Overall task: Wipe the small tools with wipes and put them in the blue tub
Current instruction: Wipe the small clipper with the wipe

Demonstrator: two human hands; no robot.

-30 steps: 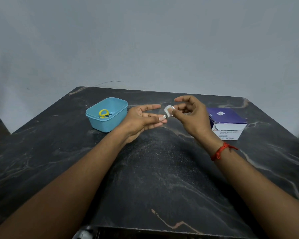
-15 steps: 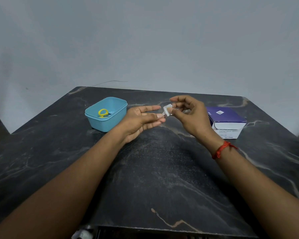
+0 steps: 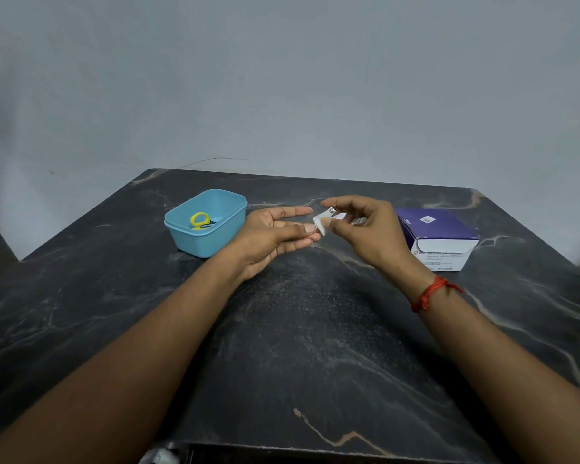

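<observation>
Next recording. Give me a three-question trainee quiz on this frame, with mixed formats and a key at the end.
1. True or false: the blue tub is empty.
2. Which wrist wears the red thread band? A) left B) right C) neither
3. Fill in: the purple-and-white box stands to the ___ of the right hand.

Key:
1. False: a yellow-handled tool already lies in it.
2. B
3. right
</observation>
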